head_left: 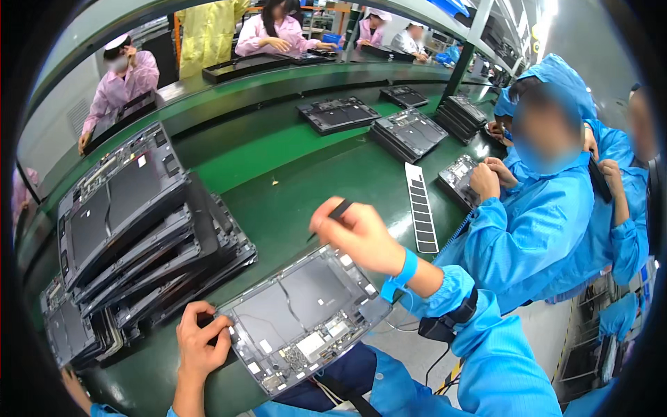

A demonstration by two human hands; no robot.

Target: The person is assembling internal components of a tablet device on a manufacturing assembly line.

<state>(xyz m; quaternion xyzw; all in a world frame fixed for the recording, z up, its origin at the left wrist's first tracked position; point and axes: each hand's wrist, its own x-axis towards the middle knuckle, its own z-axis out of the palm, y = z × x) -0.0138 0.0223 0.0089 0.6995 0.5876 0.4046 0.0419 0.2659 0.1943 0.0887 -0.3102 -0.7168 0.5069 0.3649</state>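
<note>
An opened tablet-like device [299, 316] lies on the green bench in front of me, its dark battery area and circuit board exposed. My left hand [201, 337] is at its left edge, fingers curled and thumb against the frame. Above the device's far edge, my right hand [358, 236] is raised, pinching a slim black tool [340, 209] whose thin tip points down toward the bench; its exact kind is hard to make out. A blue strap [401, 271] circles my right wrist. Left of the device rises a leaning stack of similar opened devices [125, 201].
A white sheet with black rectangles [421, 208] lies to the right. Beyond it, a co-worker in blue [535, 229] handles another device [458, 179]. More device stacks [410, 133] stand farther back. People in pink [132, 80] work across the bench. Another person's hand [75, 390] shows lower left.
</note>
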